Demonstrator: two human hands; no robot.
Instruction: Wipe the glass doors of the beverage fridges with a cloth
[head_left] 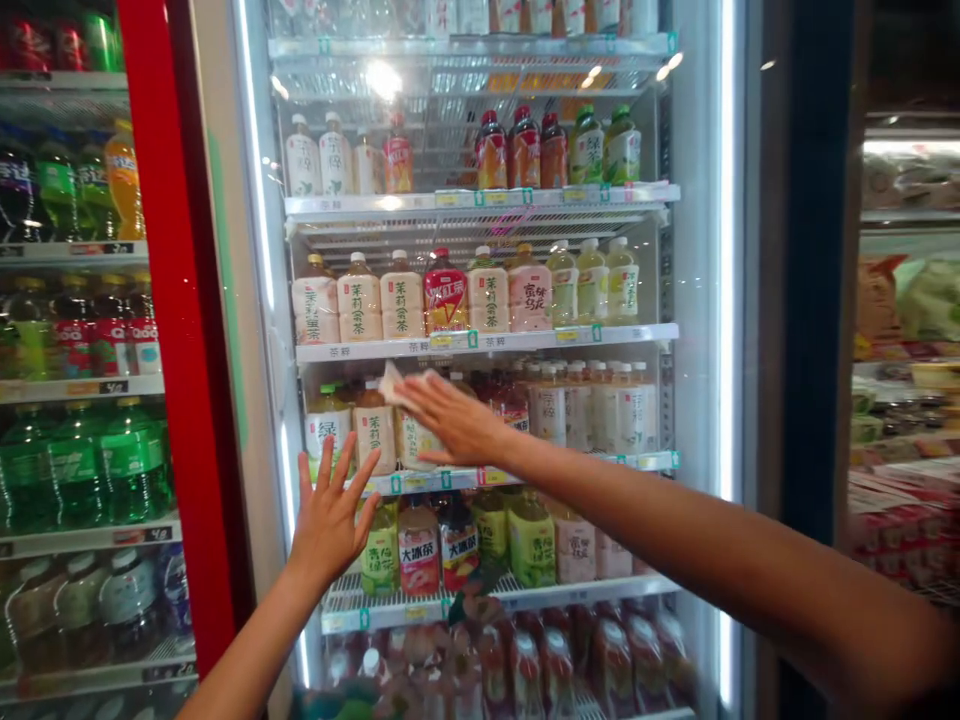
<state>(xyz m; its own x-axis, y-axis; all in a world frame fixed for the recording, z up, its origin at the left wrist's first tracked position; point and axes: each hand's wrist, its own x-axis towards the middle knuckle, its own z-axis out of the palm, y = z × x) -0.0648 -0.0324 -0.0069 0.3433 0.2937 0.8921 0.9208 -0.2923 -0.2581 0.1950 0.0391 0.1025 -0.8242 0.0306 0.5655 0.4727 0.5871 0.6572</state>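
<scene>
My right hand (450, 415) reaches across from the right with fingers stretched out flat. Under its fingertips is a folded white cloth or tissue (391, 386), which it seems to press against the glass door (450, 150) of a drinks fridge. Lower and to the left, my left hand (330, 515) is raised with its fingers spread, holding nothing. Its palm faces the glass; whether it touches, I cannot tell. Behind the hands, bottled teas (375, 430) stand on the shelves, and my right hand hides some of them.
Bright light strips (726, 350) run down both sides of the fridge. To the left, past a red frame (169, 300), stands another cooler with green soda bottles (135, 460). A dark post (814, 300) and shelves of packaged food (907, 400) are at the right.
</scene>
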